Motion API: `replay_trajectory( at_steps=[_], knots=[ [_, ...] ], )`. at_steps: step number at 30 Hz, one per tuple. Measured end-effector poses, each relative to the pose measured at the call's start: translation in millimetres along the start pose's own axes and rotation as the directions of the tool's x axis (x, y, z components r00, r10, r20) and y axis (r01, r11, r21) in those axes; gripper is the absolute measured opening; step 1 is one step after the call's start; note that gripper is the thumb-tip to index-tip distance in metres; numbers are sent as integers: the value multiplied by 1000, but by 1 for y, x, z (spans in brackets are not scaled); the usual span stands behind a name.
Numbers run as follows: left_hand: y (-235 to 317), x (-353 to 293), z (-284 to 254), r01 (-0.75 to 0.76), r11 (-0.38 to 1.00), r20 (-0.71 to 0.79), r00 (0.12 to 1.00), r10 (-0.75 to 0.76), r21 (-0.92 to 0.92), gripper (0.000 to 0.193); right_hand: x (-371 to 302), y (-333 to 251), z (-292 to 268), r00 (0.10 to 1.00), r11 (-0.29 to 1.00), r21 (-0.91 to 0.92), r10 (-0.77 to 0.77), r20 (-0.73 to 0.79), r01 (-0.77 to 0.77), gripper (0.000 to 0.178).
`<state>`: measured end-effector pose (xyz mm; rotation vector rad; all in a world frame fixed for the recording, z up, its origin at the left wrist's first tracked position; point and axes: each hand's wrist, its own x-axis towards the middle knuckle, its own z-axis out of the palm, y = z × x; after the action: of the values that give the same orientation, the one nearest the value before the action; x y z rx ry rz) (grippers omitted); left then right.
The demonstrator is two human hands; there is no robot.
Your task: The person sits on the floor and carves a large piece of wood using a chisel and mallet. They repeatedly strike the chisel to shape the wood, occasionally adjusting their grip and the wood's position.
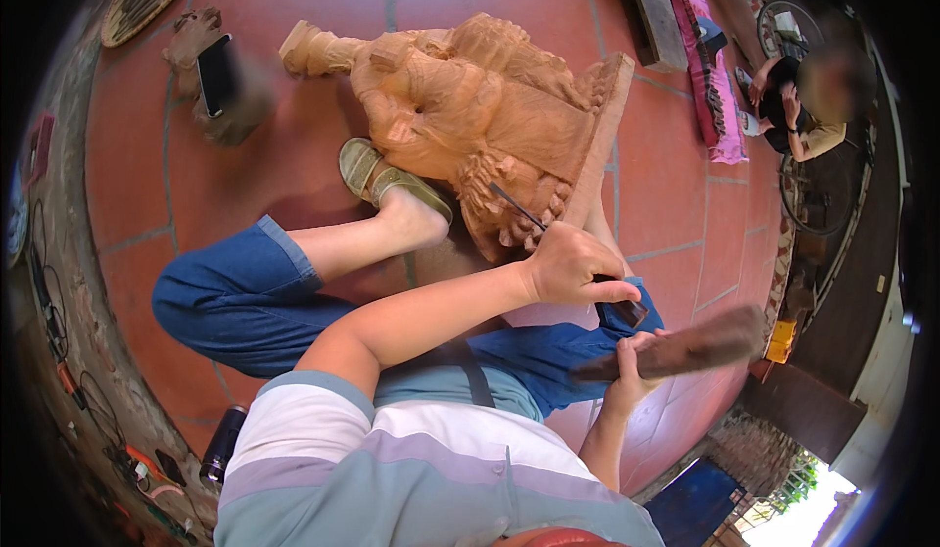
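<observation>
An orange-brown wooden carving [480, 106] lies on its side on the tiled floor between my legs, its flat base to the right. My left hand [578, 265] is closed around a chisel [519, 206]. The chisel's thin dark blade slants up and left, its tip at the carved detail near the base. Part of the handle shows below my left hand. My right hand [634, 369] grips a dark wooden mallet [700, 343], smeared by motion, just below and right of the chisel handle. The mallet is apart from the handle.
A black phone [217, 75] rests by a rough wood piece at left. Beyond the carving lie a wooden block [653, 26] and a pink cloth [715, 106]. Another person [808, 106] sits at far right near bicycles. A dark can [223, 444] and cables [137, 459] lie lower left.
</observation>
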<state>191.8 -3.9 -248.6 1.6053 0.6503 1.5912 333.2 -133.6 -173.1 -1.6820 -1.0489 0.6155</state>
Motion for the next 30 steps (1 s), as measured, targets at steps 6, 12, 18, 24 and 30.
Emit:
replay_trajectory(
  at_steps=[6,12,18,24,30],
  knots=[
    [4,-2,-31,-10,992,69,997,18,-127,24,16,7,-15,896,712,-548,-300,327,439,53],
    [7,-7,-33,-27,990,37,999,33,-137,27,18,13,-9,804,734,-342,-475,358,587,47],
    [5,-10,-33,-31,992,82,996,41,-120,27,3,5,4,895,897,-6,-439,76,441,36],
    [3,-14,-42,-58,987,133,988,78,-150,26,17,5,-20,832,508,-658,-340,439,555,27],
    [-5,-12,-43,-70,988,105,991,84,-136,25,21,7,-10,759,583,-489,-450,470,649,36]
  ],
)
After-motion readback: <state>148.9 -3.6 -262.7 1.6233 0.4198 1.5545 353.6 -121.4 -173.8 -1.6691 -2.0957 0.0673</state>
